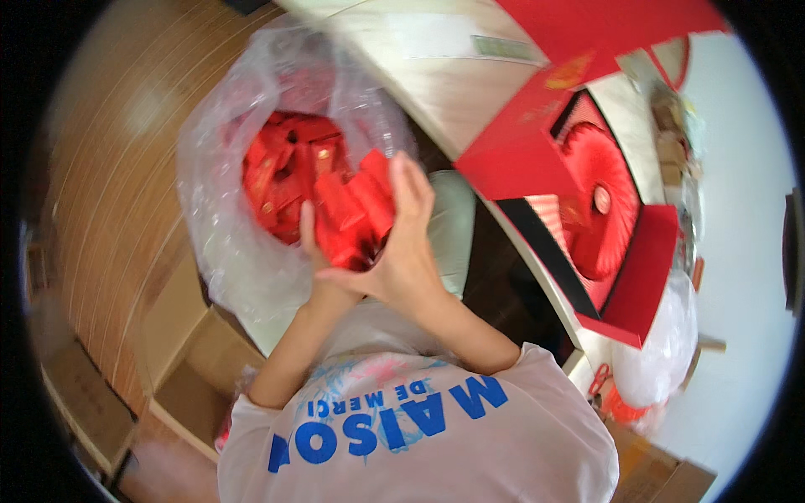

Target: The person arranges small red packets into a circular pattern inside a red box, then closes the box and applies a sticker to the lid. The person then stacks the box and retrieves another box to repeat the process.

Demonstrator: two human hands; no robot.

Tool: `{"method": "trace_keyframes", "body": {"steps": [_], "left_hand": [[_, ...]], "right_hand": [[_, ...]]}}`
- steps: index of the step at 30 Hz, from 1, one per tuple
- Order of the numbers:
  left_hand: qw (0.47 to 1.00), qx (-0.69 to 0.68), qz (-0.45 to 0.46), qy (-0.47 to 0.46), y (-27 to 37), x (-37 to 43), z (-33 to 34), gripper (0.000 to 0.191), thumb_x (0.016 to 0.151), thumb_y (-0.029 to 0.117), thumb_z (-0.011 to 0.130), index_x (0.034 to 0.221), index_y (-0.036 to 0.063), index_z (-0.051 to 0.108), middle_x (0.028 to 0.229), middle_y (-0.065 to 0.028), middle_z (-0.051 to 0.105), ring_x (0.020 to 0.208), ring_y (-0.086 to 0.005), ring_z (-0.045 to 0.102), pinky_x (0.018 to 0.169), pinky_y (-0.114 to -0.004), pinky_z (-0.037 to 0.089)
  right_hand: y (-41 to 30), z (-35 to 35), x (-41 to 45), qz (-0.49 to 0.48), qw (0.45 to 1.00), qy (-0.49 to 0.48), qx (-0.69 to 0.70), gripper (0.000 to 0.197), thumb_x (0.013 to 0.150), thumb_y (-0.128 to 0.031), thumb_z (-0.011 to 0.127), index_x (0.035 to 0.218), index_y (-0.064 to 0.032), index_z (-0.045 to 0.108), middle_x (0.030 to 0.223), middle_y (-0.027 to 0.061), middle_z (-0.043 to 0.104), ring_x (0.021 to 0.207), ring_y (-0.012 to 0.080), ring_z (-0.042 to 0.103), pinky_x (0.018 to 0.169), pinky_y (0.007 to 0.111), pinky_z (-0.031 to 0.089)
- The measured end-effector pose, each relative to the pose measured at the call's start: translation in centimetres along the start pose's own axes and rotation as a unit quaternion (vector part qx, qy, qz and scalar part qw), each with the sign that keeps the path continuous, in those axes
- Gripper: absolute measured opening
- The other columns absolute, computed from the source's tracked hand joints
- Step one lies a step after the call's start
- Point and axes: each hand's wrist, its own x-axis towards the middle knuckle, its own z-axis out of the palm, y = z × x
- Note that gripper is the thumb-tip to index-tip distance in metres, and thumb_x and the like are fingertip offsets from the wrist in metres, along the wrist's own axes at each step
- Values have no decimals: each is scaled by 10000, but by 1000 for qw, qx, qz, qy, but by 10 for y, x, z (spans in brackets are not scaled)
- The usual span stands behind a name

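Between my hands I hold a bundle of red folded pieces [355,201], glossy and fabric-like; their exact kind is blurred. My left hand [330,276] cups the bundle from below and the left, its thumb along the near side. From the right, my right hand [405,239] wraps around it with the fingers raised. Just beyond, a large clear plastic bag [217,188] lies open across my lap. Inside it are many more red pieces [277,170], some with small gold-coloured dots. The bundle hangs over the bag's near right side.
On the pale table [440,69] to the right, an opened red gift box [657,276] holds a round pleated red item [600,195]. Red scissors [599,379] and a white plastic bag [657,352] lie farther along. An open cardboard box [201,371] stands on the wooden floor [126,157] at left.
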Motion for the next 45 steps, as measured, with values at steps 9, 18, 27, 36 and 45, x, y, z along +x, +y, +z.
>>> {"method": "trace_keyframes", "body": {"steps": [9,18,27,36,45], "left_hand": [[907,-376,135,-136,98,29,-11,975,736,359,809,1403,-85,255,1332,-224,471,1197,-363,515,987,-449,422],[893,-368,178,-187,149,76,10,663,917,141,559,1471,-34,241,1423,-250,394,1304,-397,402,1090,-443,324],[933,-295,170,-115,177,114,26,777,896,111,596,1503,-27,130,1495,-276,276,1364,-427,327,1122,-465,288],[927,-232,177,-237,194,157,41,969,787,41,707,1528,52,82,1519,-244,250,1393,-385,306,1125,-440,315],[924,-224,242,-194,192,160,57,1037,739,36,751,1527,53,78,1529,-217,247,1397,-353,315,1120,-466,320]], "right_hand": [[12,-164,-26,-13,998,17,60,1003,499,-286,885,1339,-114,365,1403,250,310,1300,416,376,1065,512,326],[46,-290,3,274,942,-188,53,716,693,-30,640,1371,-54,412,1313,89,481,1222,164,461,1056,292,345],[85,-283,19,259,927,-258,-84,817,719,-102,709,1447,-101,341,1412,131,398,1310,241,405,1073,349,366],[105,-270,-25,145,941,-137,-272,1154,625,-327,861,1487,-1,166,1355,268,418,1261,409,439,1062,446,384],[116,-269,-61,134,885,-93,-437,866,708,-335,795,1374,24,374,1108,163,548,1017,326,550,860,417,435]]}}
